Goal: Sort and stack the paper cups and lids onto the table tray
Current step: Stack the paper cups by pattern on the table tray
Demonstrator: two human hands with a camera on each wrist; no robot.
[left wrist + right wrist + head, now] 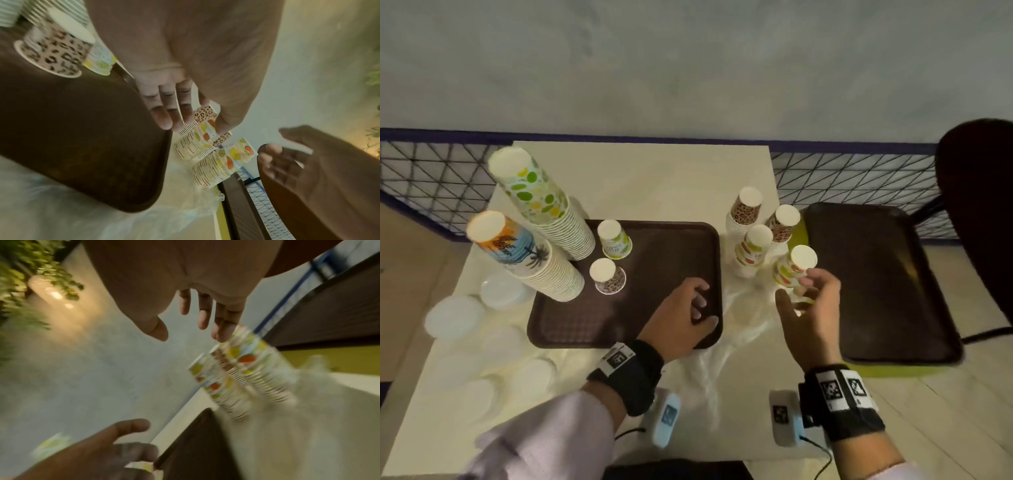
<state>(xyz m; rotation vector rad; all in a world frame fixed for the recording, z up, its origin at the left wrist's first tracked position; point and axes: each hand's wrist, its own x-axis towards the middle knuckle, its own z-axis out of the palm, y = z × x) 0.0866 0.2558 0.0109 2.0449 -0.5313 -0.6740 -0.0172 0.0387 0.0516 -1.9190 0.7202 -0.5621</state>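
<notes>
Fruit-print cup stack point(792, 270), upside down on the table beside the brown tray point(571, 329), sits just before the right hand point(810, 308), fingers spread apparently to grasp it, while the left hand point(681, 322) rests loose-fingered on the tray, likely steadying it

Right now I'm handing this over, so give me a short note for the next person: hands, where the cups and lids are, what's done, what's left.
Left hand: open, resting on the near right corner of the table tray.
Right hand: open, empty, reaching for the nearest fruit-print stack.
Done: two tall stacks and two short ones, lime-print and leopard-print, stand on the tray.
Left: four short stacks, two fruit-print and two leopard-print, still on the table right of the tray; white lids lie off it to the left.
</notes>
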